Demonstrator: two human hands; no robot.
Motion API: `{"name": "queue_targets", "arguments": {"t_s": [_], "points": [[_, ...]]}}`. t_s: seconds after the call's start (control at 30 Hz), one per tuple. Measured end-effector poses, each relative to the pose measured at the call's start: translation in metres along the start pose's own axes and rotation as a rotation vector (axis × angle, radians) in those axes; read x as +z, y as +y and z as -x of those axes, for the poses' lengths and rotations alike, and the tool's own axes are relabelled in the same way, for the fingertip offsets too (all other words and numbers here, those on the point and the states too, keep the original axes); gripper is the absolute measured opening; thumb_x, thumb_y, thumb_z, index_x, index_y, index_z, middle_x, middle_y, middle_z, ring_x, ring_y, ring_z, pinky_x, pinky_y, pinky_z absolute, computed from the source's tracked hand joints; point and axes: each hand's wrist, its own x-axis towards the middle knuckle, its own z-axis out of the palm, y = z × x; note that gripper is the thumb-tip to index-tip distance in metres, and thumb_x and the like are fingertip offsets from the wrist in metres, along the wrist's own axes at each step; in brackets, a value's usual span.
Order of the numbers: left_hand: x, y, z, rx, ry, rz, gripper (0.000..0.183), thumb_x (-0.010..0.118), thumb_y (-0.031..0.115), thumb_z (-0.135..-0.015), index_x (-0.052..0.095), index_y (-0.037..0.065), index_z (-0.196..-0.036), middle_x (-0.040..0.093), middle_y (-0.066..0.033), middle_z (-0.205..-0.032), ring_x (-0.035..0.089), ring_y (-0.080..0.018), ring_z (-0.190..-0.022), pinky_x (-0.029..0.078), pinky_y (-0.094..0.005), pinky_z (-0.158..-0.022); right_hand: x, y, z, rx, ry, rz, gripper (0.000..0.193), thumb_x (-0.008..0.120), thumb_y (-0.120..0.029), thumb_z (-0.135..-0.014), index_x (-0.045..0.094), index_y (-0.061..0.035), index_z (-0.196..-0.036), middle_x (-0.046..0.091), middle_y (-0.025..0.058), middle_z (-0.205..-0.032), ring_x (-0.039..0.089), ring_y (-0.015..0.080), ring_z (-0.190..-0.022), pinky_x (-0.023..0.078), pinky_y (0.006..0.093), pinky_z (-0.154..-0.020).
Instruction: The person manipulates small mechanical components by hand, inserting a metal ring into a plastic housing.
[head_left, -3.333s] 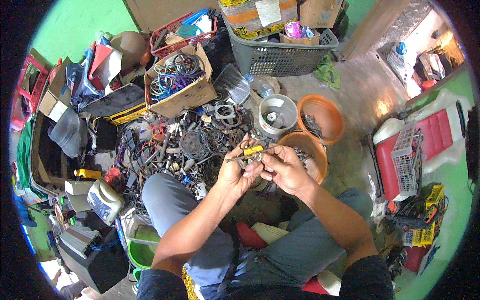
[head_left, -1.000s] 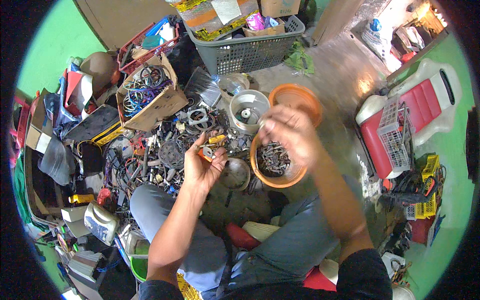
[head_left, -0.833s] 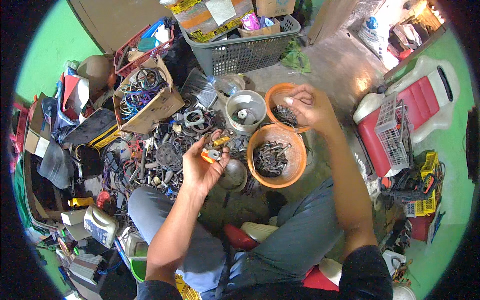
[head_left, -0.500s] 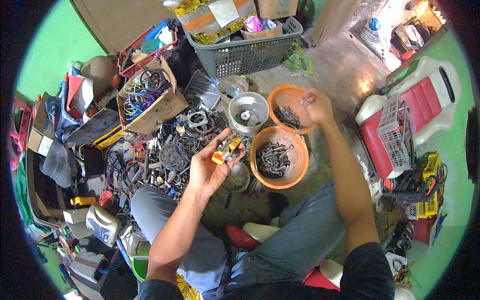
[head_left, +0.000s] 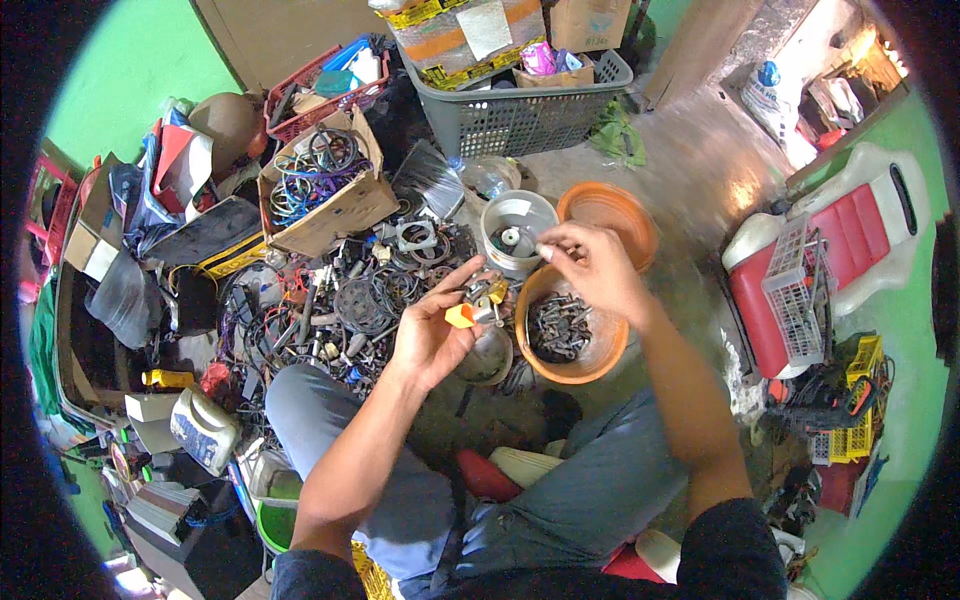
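Observation:
My left hand (head_left: 428,338) is turned palm up, fingers curled around a handful of small parts: an orange plastic piece (head_left: 460,316), a yellowish piece (head_left: 495,291) and some bits of metal. To its right, my right hand (head_left: 600,268) hangs over the far side of the nearer orange bowl (head_left: 612,345). Its thumb and forefinger are pinched together; whatever is between them is too small to make out. Bolts and screws (head_left: 558,328) lie heaped in that bowl. Behind my right hand stands the second orange bowl (head_left: 610,208), partly covered by the hand.
A whitish bucket (head_left: 541,218) with a white round part inside stands beside the bowls. Loose mechanical parts (head_left: 360,305) cover the floor at left, near a cardboard box of cables (head_left: 345,215). A grey basket (head_left: 520,125) stands behind; a red-and-white seat (head_left: 835,240) is at right.
My right hand has come left and nearer, from over the farther orange bowl to above the nearer one. My left hand still holds its parts. The whole view has shifted slightly.

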Motion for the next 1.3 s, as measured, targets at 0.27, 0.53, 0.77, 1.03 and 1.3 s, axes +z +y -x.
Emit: {"name": "queue_targets", "arguments": {"t_s": [0.27,0.53,0.77,1.03,1.3], "points": [[0.002,0.002,0.005,-0.068,-0.067,-0.153,0.052,0.044,0.024,-0.103,0.038,0.000,-0.148,0.055,-0.0188,-0.136,0.059,-0.0299,-0.119,0.051,-0.0400,-0.101,0.012,-0.034,0.020,-0.188,-0.018,-0.118,0.015,0.070,-0.010,-0.089,0.071,-0.0021,-0.102,0.070,0.0114,-0.093,0.068,0.0232,-0.082,0.052,0.0332,-0.074],[0.013,-0.005,0.004,-0.137,0.068,-0.449,0.042,0.034,0.024,-0.107,0.046,0.004,-0.142,0.061,-0.0141,-0.127,0.064,-0.0227,-0.111,0.056,-0.0362,-0.095,0.020,-0.030,0.027,-0.232,-0.179,-0.127,0.011,0.068,-0.002,-0.088,0.073,0.0009,-0.097,0.069,0.0106,-0.092,0.067,0.0216,-0.085,0.053,0.0331,-0.078],[0.010,-0.009,0.003,-0.098,0.105,-0.519,0.043,0.034,0.011,-0.102,0.046,0.004,-0.143,0.057,-0.0160,-0.133,0.064,-0.0216,-0.112,0.056,-0.0341,-0.094,0.026,-0.036,0.031,-0.167,-0.301,-0.138,0.019,0.071,-0.008,-0.087,0.074,-0.0024,-0.105,0.068,0.0099,-0.094,0.065,0.0221,-0.087,0.052,0.0339,-0.076],[0.009,-0.010,0.004,-0.084,0.140,-0.741,0.052,0.037,0.005,-0.093,0.046,0.003,-0.145,0.054,-0.0162,-0.137,0.063,-0.0197,-0.111,0.054,-0.0303,-0.091,0.034,-0.026,0.033,-0.180,-0.346,-0.131,0.021,0.072,-0.013,-0.087,0.073,-0.0014,-0.104,0.066,0.0119,-0.092,0.065,0.0242,-0.080,0.051,0.0356,-0.072],[0.017,-0.010,0.005,-0.151,0.194,-0.690,0.043,0.039,0.005,-0.090,0.055,0.001,-0.131,0.065,-0.0119,-0.112,0.067,-0.0188,-0.091,0.058,-0.0318,-0.078,0.036,-0.029,0.034,-0.065,-0.396,-0.111,0.015,0.073,-0.009,-0.086,0.072,-0.0007,-0.099,0.071,0.0110,-0.088,0.068,0.0209,-0.080,0.052,0.0341,-0.074]]}}
